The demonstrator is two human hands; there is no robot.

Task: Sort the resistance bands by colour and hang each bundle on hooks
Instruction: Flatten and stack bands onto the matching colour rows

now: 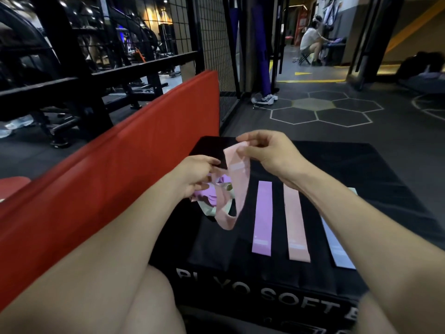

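A pink band (237, 186) is held up above the far left part of a black box (361, 179), pinched at its top end by the fingers of the right hand (267, 153). The loop hangs down and curls at its lower end. A bundle of bands (212, 196), lilac and pale green, is gripped in the closed left hand (197, 175), just behind and touching the hanging pink loop. A black band (212, 150) is also caught at the left hand's fingertips and stretches up toward the box's far left corner.

Three more bands are laid flat and straight on the box top, side by side and apart, running from the near edge toward the far edge: a lilac strip (263, 218), a peach strip (295, 225) to its right, and a pale blue strip (338, 249) nearest the right edge, partly covered by the right forearm. White lettering is printed on the box's near face.

A red pad (120, 179) is seen along the box's left side. Dark flooring with hexagon outlines lies beyond, beside a black wire fence (212, 44). A seated person (310, 42) is visible far off.
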